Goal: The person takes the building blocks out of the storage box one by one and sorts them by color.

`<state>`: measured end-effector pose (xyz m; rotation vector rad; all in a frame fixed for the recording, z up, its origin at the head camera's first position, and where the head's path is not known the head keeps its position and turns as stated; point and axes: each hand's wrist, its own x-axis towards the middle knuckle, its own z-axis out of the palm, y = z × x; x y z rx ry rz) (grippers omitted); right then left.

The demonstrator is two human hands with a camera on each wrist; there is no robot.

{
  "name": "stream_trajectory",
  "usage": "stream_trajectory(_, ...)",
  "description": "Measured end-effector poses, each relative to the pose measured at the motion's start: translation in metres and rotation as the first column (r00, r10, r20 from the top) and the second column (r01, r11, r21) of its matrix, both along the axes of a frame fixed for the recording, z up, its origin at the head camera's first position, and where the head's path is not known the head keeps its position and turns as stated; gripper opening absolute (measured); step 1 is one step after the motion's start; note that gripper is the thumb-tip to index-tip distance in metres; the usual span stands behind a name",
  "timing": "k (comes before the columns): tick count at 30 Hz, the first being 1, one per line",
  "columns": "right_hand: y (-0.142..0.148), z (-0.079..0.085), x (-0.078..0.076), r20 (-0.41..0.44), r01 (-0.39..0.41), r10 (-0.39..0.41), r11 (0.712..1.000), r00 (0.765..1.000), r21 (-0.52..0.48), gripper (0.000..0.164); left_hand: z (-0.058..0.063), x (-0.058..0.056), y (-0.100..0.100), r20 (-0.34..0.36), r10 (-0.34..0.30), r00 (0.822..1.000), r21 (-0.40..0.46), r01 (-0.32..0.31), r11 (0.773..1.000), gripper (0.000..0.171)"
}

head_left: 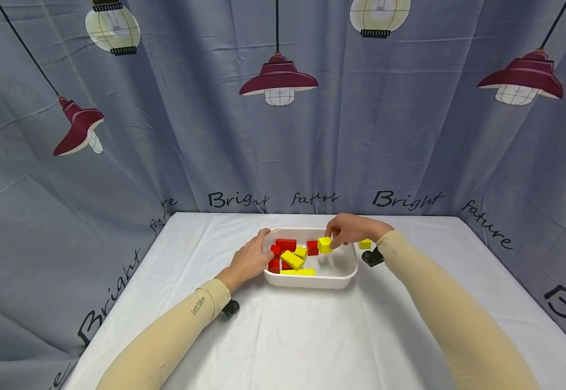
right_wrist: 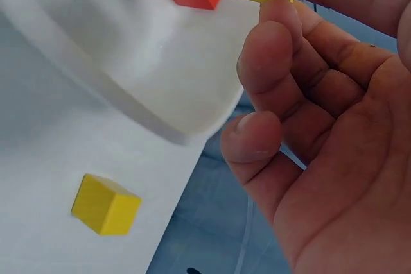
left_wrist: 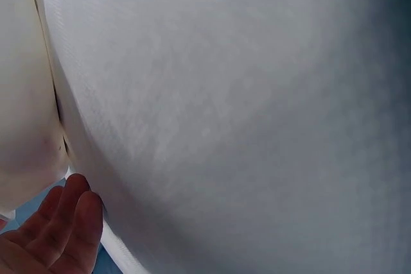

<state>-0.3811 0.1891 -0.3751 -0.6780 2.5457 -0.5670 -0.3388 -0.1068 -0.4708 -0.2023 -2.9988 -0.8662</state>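
Two hands work at one white plastic tub (head_left: 312, 282) with rounded corners. The left hand (head_left: 248, 261) grips its left end, thumb inside the rim, while the right hand (head_left: 353, 227) pinches a solid yellow cube (head_left: 324, 245) between its fingertips, within the tub's outline; whether it touches the bottom cannot be told. Just beside that cube sits a red block (head_left: 313, 248); more red and yellow blocks (head_left: 292, 260) crowd nearer the left hand. Outside, near the right wrist, another yellow block (head_left: 365, 244) lies on white tablecloth (head_left: 312, 336).
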Motion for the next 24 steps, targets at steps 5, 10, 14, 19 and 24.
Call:
stream_trajectory(5,0.010,0.005,-0.001,-0.041,0.005,-0.006,1.000,0.999,-0.024,0.028,0.000,0.000,0.000,0.006,-0.003,1.000,-0.002,0.003,1.000,0.067)
stream_trajectory(10,0.022,0.009,0.000,-0.054,0.033,-0.036,0.998,0.998,-0.051,0.030,0.000,0.000,0.001,0.008,-0.003,1.000,-0.002,0.003,1.000,0.067)
stream_trajectory(14,0.035,0.011,0.001,-0.056,0.066,-0.070,0.995,0.996,-0.078,0.031,0.000,0.000,0.001,0.016,-0.003,1.000,-0.002,0.003,1.000,0.066)
stream_trajectory(19,0.052,0.015,0.000,-0.083,0.121,-0.130,0.987,0.988,-0.109,0.035,0.000,0.000,0.001,0.030,-0.012,0.999,0.003,0.012,1.000,0.067)
stream_trajectory(24,0.070,0.016,-0.003,-0.073,0.194,-0.207,0.969,0.976,-0.154,0.040,0.000,0.000,0.000,0.033,-0.011,0.999,0.001,0.011,1.000,0.067)
